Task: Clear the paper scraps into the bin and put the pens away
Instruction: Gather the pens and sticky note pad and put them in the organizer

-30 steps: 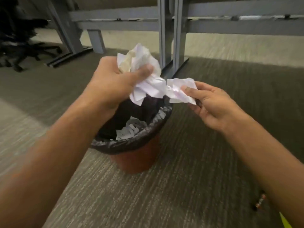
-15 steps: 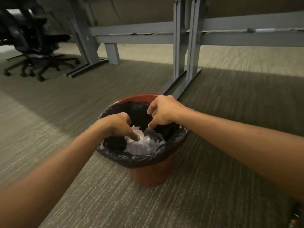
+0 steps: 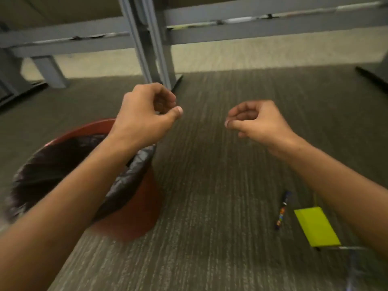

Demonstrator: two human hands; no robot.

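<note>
A red bin [image 3: 134, 208] lined with a black bag stands on the carpet at the lower left; my left forearm crosses over it and hides its inside. My left hand [image 3: 144, 114] hovers above and beyond the bin's far rim, fingers loosely curled, holding nothing. My right hand [image 3: 256, 120] hangs over bare carpet to the right, fingers curled with the tips pinched together, empty. A dark pen [image 3: 282, 211] with a coloured label lies on the carpet at the lower right, below my right forearm. No paper scraps show.
A yellow-green flat case [image 3: 315, 227] lies just right of the pen, with a thin metal rod [image 3: 348, 247] at its near end. Grey desk legs [image 3: 155, 49] and crossbars stand behind. A dark foot [image 3: 371, 77] reaches in at the far right.
Both hands held crumpled paper, lowered it into the bin, then came out empty and rose. The view has swung right, bringing the pen and yellow-green case into sight.
</note>
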